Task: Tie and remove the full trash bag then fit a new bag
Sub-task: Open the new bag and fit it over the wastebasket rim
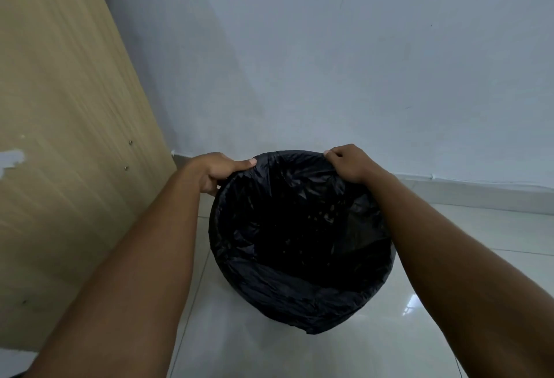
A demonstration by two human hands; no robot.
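Black trash bag (299, 257) there in the middle of the scene, mouth wide open, folded over a round bin and hiding it almost wholly. Stood on pale glossy floor tiles (419, 332), close to the far wall (329, 62). Dark inside; a few small pale specks down in it, too dim to identify. Left hand (218, 172) closed on the far-left edge of the bag, thumb pressed on top, fingers curled underneath, pinching plastic. Right hand (349, 163) clenched on the far-right edge, fingers folded tight over the film. Both forearms stretched out from near. Wooden panel (66, 137) rose on the left, two small screws in it.
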